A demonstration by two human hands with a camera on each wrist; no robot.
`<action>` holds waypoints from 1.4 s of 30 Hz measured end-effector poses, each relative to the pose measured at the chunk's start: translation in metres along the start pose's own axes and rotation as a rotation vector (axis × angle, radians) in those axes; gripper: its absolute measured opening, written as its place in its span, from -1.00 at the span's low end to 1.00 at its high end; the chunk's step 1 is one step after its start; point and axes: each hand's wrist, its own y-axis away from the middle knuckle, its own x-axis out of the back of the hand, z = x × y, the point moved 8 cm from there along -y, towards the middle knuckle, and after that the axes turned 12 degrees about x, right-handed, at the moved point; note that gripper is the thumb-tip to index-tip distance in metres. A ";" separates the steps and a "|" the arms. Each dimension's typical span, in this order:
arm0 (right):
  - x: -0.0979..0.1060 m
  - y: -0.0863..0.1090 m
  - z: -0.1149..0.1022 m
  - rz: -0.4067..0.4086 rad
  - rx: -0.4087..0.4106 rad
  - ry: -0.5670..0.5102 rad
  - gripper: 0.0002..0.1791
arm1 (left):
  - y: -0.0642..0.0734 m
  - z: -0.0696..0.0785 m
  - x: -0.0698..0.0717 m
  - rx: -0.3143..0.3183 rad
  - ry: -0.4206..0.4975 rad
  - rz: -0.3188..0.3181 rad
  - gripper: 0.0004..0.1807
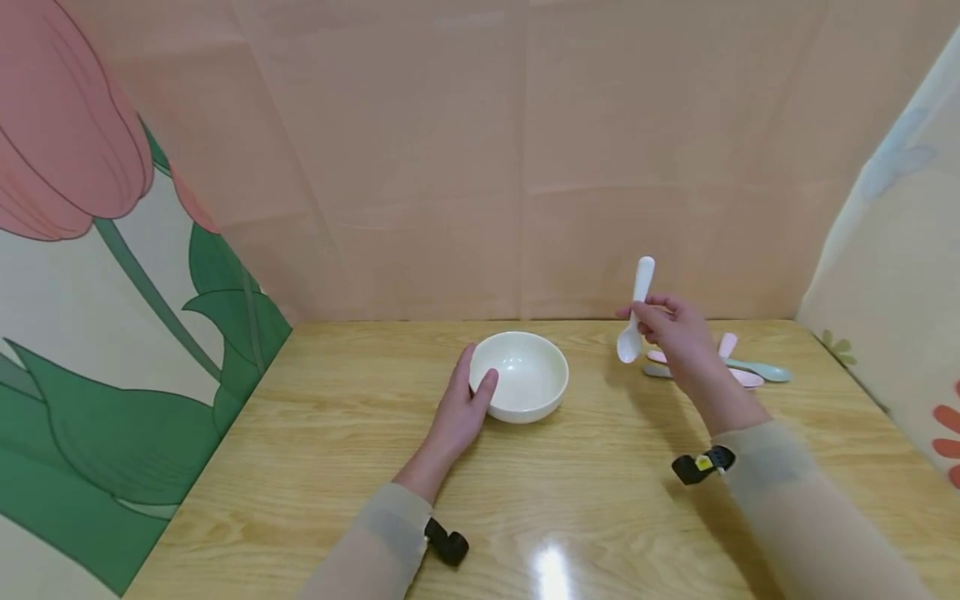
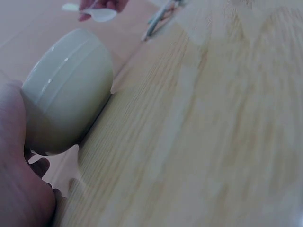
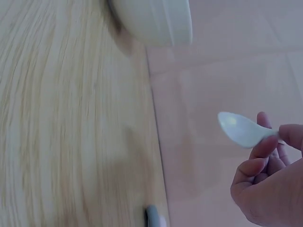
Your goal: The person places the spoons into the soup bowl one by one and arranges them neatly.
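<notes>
A white bowl point(image 1: 519, 377) stands upright on the wooden table, its inside bare. My left hand point(image 1: 462, 410) grips it at the left rim, thumb over the edge and fingers along the outer wall. In the left wrist view the bowl's outer side point(image 2: 71, 90) fills the upper left. Raised to the right of the bowl, my right hand point(image 1: 678, 337) pinches a white spoon point(image 1: 643, 279) by its handle, bowl end pointing down. The right wrist view shows the spoon point(image 3: 240, 131) between thumb and fingers, clear of the table.
Several more spoons lie in a crossed pile behind the right hand, among them a blue-green one point(image 1: 768, 370) and a pink one point(image 1: 747, 378). A beige cloth backdrop point(image 1: 420, 208) rises along the table's point(image 1: 337, 467) far edge. Printed cloth point(image 1: 150, 433) borders the left side.
</notes>
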 end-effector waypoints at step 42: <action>-0.092 -0.011 -0.015 -0.036 0.089 -0.136 -0.29 | 0.001 0.000 0.003 -0.010 -0.002 0.012 -0.12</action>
